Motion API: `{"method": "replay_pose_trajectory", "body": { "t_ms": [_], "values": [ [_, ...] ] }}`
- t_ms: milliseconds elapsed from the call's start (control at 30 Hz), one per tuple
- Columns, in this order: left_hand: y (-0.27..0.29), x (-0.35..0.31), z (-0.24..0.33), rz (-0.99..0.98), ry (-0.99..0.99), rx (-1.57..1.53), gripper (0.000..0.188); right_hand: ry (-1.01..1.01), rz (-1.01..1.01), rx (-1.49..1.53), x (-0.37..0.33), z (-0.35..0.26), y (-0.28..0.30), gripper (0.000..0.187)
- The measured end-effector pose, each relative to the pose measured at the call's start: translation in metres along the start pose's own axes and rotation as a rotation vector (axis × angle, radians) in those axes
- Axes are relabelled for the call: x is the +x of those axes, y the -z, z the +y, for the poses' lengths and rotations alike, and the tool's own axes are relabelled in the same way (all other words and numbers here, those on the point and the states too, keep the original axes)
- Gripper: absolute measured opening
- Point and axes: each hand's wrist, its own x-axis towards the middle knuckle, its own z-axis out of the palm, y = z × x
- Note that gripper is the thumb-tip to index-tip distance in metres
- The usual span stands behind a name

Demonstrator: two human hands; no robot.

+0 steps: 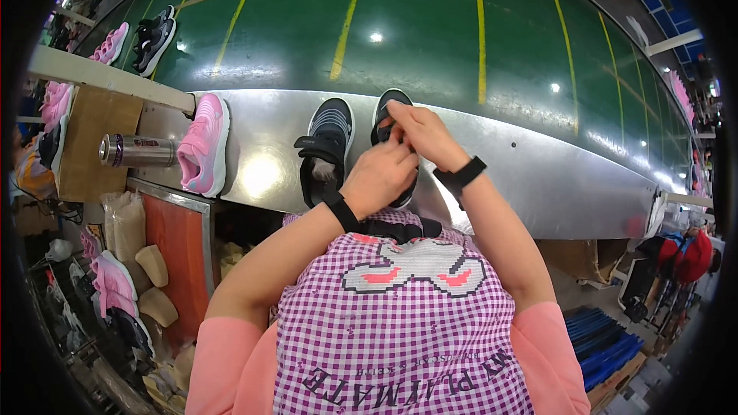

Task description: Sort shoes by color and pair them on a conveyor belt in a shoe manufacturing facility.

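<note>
Both hands on one dark shoe [394,97], directly under the fingers, toe pointing away from the wearer, sole down. Left hand [380,177]: over the near part of the upper, fingers bunched; can't tell if they pinch anything, contact hidden. Right hand [425,135]: comes in just beyond and right of the left, fingers bent over the front of the upper; can't tell if clamped or only resting. Fingertips of the two are close together. Black wristband on each wrist.

Just left of the left hand: second dark shoe [335,124], upright, strap sticking out left, something pale inside. Further left: pink shoe [203,138], then a metal flask [146,151] lying on its side, then a cardboard box [100,138].

Under and around the hands: shiny metal ledge [500,169]. Beyond both hands: green belt [423,31] with yellow lines. Well off to the far left of the hands, on the belt: black shoes [154,41] and pink shoes [111,44].
</note>
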Motion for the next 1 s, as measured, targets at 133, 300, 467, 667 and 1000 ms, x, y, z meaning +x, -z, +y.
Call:
{"method": "replay_pose_trajectory", "body": {
  "t_ms": [133, 300, 467, 667, 1000],
  "values": [
    [-0.003, 0.005, -0.019, 0.197, -0.168, 0.144, 0.04, 0.245, 0.258, 0.168, -0.03, 0.036, 0.012, 0.035],
    [0.002, 0.006, -0.03, 0.078, -0.047, 0.081, 0.038, 0.155, 0.301, -0.34, -0.073, 0.079, -0.008, 0.061],
    [0.0, 0.011, -0.026, 0.069, -0.02, 0.027, 0.024, 0.163, 0.305, -0.407, -0.063, 0.079, -0.026, 0.062],
    [-0.016, 0.013, -0.013, 0.193, -0.014, 0.027, 0.02, 0.233, 0.271, -0.548, -0.063, 0.082, -0.029, 0.058],
    [-0.005, -0.004, -0.029, 0.087, -0.098, -0.102, 0.025, 0.127, 0.135, -0.089, -0.065, 0.081, -0.006, 0.048]
  ]
}}
